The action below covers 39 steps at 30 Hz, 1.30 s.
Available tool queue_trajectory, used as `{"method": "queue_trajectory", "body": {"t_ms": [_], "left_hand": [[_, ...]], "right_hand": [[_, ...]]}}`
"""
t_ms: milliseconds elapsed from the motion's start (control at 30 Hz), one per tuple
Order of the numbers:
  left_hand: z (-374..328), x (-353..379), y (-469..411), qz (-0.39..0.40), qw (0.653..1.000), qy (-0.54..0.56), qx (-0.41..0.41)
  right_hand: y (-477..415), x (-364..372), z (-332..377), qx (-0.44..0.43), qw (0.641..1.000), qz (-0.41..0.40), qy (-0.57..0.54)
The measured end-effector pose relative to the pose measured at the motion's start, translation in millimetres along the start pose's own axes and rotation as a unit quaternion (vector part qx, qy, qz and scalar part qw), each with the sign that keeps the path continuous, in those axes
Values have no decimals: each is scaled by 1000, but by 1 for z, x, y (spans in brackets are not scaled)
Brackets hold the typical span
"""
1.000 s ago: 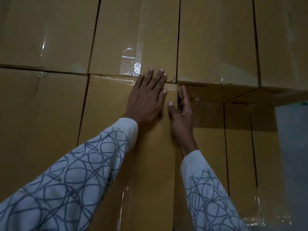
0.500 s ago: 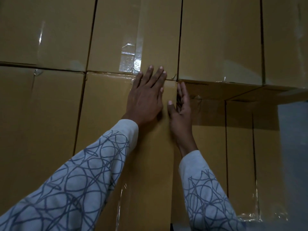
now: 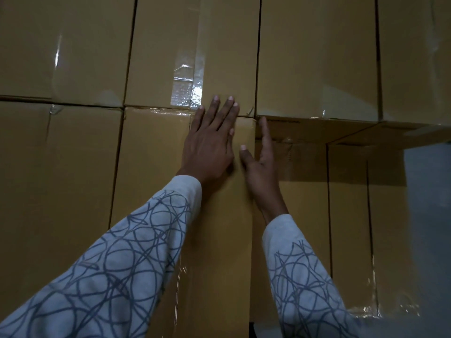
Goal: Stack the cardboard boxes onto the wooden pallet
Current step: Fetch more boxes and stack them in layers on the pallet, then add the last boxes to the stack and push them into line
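The left hand (image 3: pixel 210 145) lies flat and open on the near face of the middle box (image 3: pixel 156 167), fingers spread, their tips reaching over the seam onto the upper box (image 3: pixel 195 45) above it. The right hand (image 3: pixel 262 164) stands edge-on at that middle box's right corner, open, thumb on the front face and fingers extended along the side face; it grasps nothing, and whether its palm presses the side cannot be told. Both arms wear pale sleeves (image 3: pixel 117 269) with a dark scribbled line pattern. The middle box sits in a wall of stacked cartons, flush with the box to its left. Right of the middle box, the cartons (image 3: pixel 346 215) are set further back, in shadow beneath the overhanging upper row. Shiny clear tape (image 3: pixel 186 91) runs down the upper box just above the left hand. No pallet shows.
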<state>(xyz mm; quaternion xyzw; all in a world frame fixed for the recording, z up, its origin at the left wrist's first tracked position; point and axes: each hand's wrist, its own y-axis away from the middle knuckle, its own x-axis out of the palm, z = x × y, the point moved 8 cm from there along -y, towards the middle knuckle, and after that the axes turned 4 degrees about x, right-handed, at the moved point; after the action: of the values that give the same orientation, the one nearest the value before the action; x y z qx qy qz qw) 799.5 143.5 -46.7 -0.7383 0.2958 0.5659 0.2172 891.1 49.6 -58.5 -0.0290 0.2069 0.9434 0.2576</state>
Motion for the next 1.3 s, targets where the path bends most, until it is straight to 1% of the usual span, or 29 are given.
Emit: {"method": "queue_trajectory", "body": {"t_ms": [133, 167, 267, 300, 367, 400, 500, 633, 733, 833, 967, 1067, 1200, 1300], "left_hand": [[-1, 1, 0, -8, 1000, -1, -2], [-1, 1, 0, -8, 1000, 1, -2], [-1, -1, -1, -9, 1000, 18, 2], [0, -1, -1, -10, 1000, 21, 4], [1, -2, -1, -9, 1000, 22, 2], [1, -2, -1, -8, 1000, 22, 2], [2, -1, -1, -10, 1000, 25, 3], [0, -4, 0, -12, 1000, 22, -2], [-6, -2, 0, -7, 1000, 5, 6], [-8, -1, 0, -12, 1000, 4, -7], [-12, 3, -1, -28, 999, 13, -15], [-14, 6, 0, -18, 1000, -9, -13], [-15, 11, 0, -2, 999, -46, -10], [-17, 13, -1, 4, 999, -53, -9]], "right_hand": [[1, -2, 6, 20, 999, -40, -11], [0, 1, 6, 23, 999, -37, -9], [-5, 12, 3, 46, 999, 13, -10], [-7, 10, 3, 56, 998, 13, -25], [-11, 0, 0, 64, 996, -13, -56], [-12, -1, 0, 63, 996, -10, -61], [-11, 7, -2, 58, 996, 41, -56], [-13, 7, -6, 53, 996, 20, -73], [-13, 8, -9, 57, 995, 23, -74], [-15, 6, -12, 61, 994, 23, -91], [-15, 10, -16, 62, 996, -12, -64], [-15, 13, -16, 60, 997, -28, -30], [-16, 14, -16, 84, 996, -31, -3], [-15, 11, -18, 101, 995, -20, -7]]}}
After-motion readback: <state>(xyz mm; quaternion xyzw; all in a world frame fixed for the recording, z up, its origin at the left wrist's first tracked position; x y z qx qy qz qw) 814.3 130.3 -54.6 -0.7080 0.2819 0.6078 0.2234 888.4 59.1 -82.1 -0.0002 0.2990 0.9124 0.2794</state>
